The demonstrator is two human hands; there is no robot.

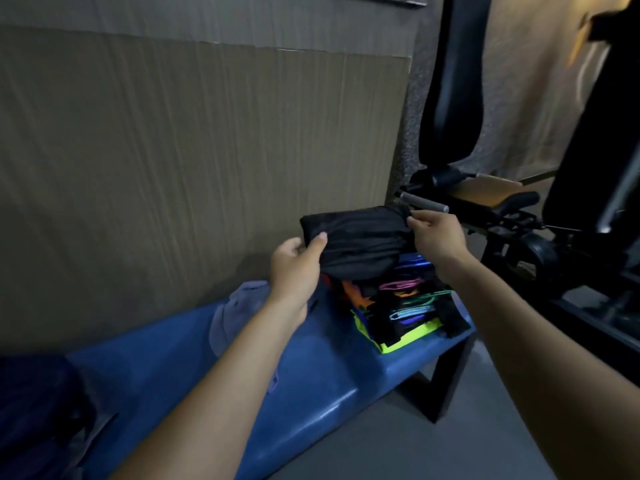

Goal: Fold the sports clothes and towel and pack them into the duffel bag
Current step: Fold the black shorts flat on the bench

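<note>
Holding a black garment up over the colourful clothes pile on the blue bench, left hand and right hand each pinching an end. Best to pull it taut and match edges before folding, probably

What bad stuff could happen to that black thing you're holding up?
The black garment is held only by its ends, the left hand gripping one and the right hand pinching the other, so its sagging middle may unfold. It hangs over the colourful pile, which sits at the bench end; brushing the pile could push clothes onto the floor.
</note>
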